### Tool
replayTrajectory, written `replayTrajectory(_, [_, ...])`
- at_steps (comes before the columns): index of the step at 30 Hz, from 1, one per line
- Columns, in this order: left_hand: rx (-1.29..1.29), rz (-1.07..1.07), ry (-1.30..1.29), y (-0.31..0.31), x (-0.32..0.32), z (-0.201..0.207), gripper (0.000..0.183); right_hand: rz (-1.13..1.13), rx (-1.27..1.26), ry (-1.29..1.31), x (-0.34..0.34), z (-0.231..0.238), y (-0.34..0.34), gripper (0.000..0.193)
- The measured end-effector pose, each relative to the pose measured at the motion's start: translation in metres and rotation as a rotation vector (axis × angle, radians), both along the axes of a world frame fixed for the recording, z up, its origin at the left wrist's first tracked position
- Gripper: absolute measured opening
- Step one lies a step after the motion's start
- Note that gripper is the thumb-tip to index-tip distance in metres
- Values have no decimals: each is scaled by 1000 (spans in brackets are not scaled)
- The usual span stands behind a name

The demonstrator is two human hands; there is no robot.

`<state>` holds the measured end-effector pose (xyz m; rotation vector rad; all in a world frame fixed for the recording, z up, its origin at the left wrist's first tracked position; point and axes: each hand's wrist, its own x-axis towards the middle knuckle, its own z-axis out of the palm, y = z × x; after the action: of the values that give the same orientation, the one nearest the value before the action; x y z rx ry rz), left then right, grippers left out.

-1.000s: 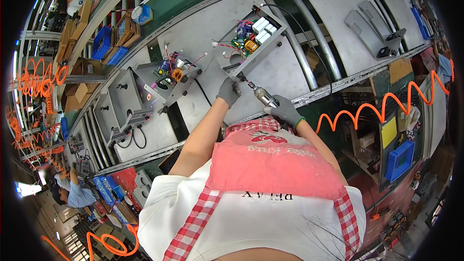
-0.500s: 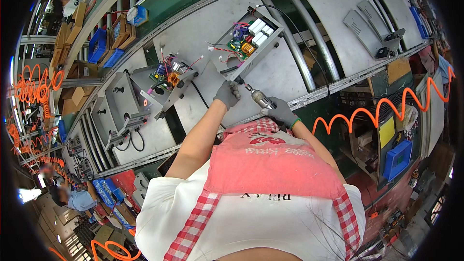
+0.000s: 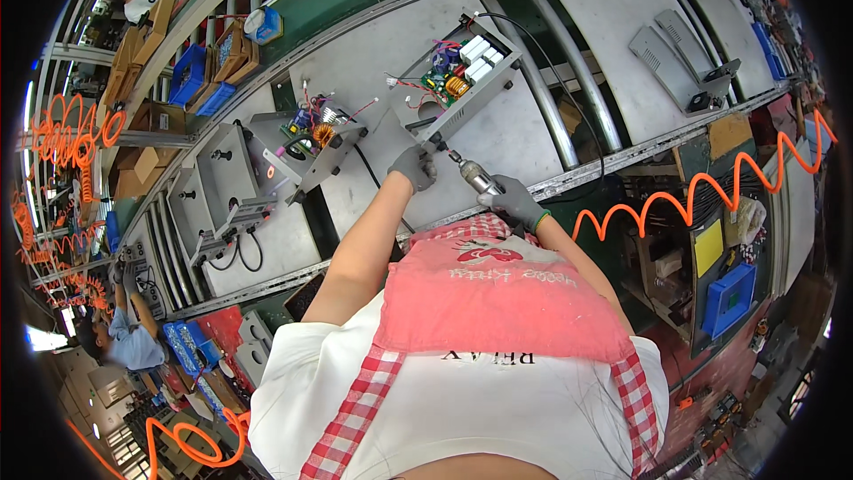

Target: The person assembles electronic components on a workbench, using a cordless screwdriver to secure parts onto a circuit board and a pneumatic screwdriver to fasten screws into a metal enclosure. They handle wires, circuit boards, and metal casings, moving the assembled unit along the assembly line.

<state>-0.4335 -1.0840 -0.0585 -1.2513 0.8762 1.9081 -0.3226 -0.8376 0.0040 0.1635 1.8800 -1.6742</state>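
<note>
My left hand [image 3: 414, 169], in a grey glove, is closed at the near corner of a grey metal housing [image 3: 462, 112]. Its fingers are curled by a small dark part there; what they pinch is hidden. Inside the housing sits a circuit board with white blocks, a copper-wound coil [image 3: 457, 86] and loose wires. In my gloved right hand [image 3: 517, 201] is a silver power screwdriver [image 3: 480, 179]. Its bit points up-left at the housing's near corner, close to my left fingertips. Whether the tip touches the housing I cannot tell.
A second housing with a board [image 3: 306, 147] stands to the left, beside empty grey housings [image 3: 211, 180]. Bent grey panels [image 3: 680, 62] lie far right. Steel rollers [image 3: 569, 62] and a black cable cross the line. An orange coiled hose [image 3: 702, 191] hangs right. A co-worker [image 3: 133, 338] is far left.
My left hand has shifted slightly left and up; the screwdriver stays nearly in place. At far left, the co-worker has moved, with arms now reaching to the line.
</note>
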Motion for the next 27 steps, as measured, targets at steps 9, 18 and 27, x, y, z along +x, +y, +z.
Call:
replayTrajectory(9, [-45,116,410,6,64,6,27,40,219,51,32,51,18,41])
replayTrajectory(18, [-30,-200,519,40,74,50,29,33,276,45,67,81,26,57])
replayTrajectory(27, [-70,-185,430,68,57,48,24,205,312,55,37,83,59,83])
